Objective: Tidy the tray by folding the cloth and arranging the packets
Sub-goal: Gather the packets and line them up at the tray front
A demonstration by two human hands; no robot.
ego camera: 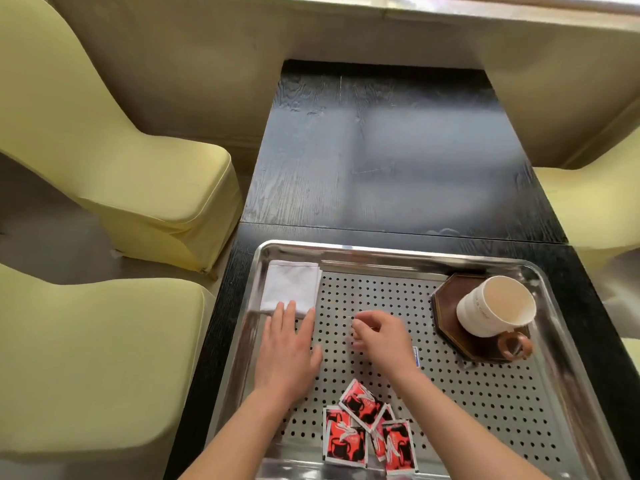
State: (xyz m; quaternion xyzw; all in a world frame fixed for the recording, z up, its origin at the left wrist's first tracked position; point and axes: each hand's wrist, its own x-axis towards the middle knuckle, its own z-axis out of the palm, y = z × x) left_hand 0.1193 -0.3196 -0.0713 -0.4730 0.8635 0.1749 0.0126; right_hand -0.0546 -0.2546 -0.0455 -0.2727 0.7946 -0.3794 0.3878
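Note:
A perforated steel tray (485,410) lies on the dark table. A white cloth (291,285), folded into a small rectangle, sits in the tray's far left corner. My left hand (287,351) lies flat with straight fingers, its fingertips touching the cloth's near edge. My right hand (382,336) hovers over the tray's middle with fingers loosely curled, holding nothing that I can see. Several red-and-black packets (367,431) lie in an overlapping heap at the tray's near edge, between my forearms.
A white paper cup (495,306) stands on a dark brown octagonal coaster (450,306) at the tray's far right, with a small brown ring-shaped object (516,346) beside it. Yellow-covered chairs (138,174) flank the black wooden table (381,150).

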